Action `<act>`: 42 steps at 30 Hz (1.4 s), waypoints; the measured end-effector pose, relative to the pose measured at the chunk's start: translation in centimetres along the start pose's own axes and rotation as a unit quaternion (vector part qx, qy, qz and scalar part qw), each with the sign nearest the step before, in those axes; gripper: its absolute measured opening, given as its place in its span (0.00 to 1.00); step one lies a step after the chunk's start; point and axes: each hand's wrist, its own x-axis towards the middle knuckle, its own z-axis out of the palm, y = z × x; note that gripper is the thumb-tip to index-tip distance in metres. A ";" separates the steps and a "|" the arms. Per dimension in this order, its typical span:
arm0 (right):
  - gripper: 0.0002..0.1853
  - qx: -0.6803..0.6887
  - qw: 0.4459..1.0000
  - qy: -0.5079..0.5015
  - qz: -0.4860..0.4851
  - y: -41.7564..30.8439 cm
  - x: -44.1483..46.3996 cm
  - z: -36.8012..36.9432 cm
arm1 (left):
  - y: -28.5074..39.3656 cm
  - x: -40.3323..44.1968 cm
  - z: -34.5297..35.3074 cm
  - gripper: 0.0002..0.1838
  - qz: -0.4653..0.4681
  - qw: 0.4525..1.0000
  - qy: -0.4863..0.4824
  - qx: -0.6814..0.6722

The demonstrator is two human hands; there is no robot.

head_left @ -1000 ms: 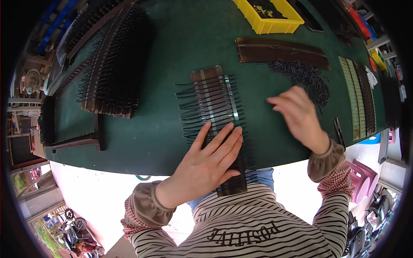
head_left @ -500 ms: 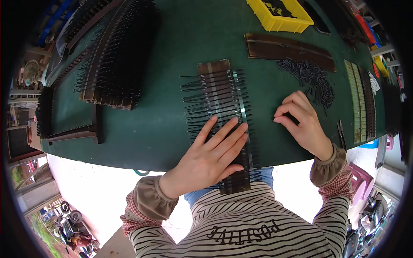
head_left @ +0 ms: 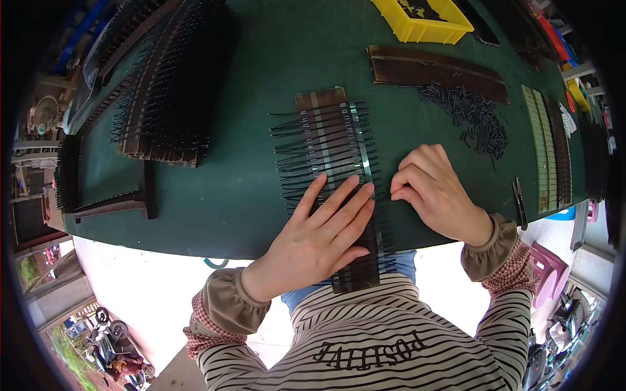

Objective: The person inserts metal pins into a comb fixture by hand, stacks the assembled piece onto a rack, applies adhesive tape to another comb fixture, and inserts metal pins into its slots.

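Note:
A long brown board [head_left: 319, 99] runs from the table onto my lap. Thin black wires [head_left: 290, 146] lie across it in rows and stick out on both sides, with a shiny metal strip [head_left: 360, 140] along the right. My left hand [head_left: 316, 238] lies flat on the board with its fingers spread, covering the lower wires. Close to the wire tips on the board's right side, my right hand [head_left: 433, 195] is pinched. Whatever sits between its thumb and fingertips is too small to make out.
A heap of small black tubes [head_left: 479, 124] lies beside a brown board [head_left: 437, 68]. Beyond it stands a yellow bin [head_left: 427, 29]. Small black-handled snips [head_left: 520, 202] rest at the right edge. Stacked boards with black wires [head_left: 173, 85] fill the left.
My right hand has moved left and slightly down, up to the wire tips, still pinched. My left hand stays flat on the board.

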 end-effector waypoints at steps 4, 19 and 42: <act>0.09 -0.001 1.000 -0.002 -0.010 -0.3 0.1 0.0 | 0.0 0.1 0.0 0.36 0.000 1.000 -0.001 0.000; 0.09 -0.009 1.000 0.006 -0.015 -0.5 0.3 0.2 | 0.1 0.1 -0.1 0.36 -0.001 1.000 -0.002 0.007; 0.10 -0.035 0.984 0.101 0.140 2.2 -2.2 -4.2 | -0.3 0.5 -0.6 0.41 -0.012 1.000 -0.019 -0.012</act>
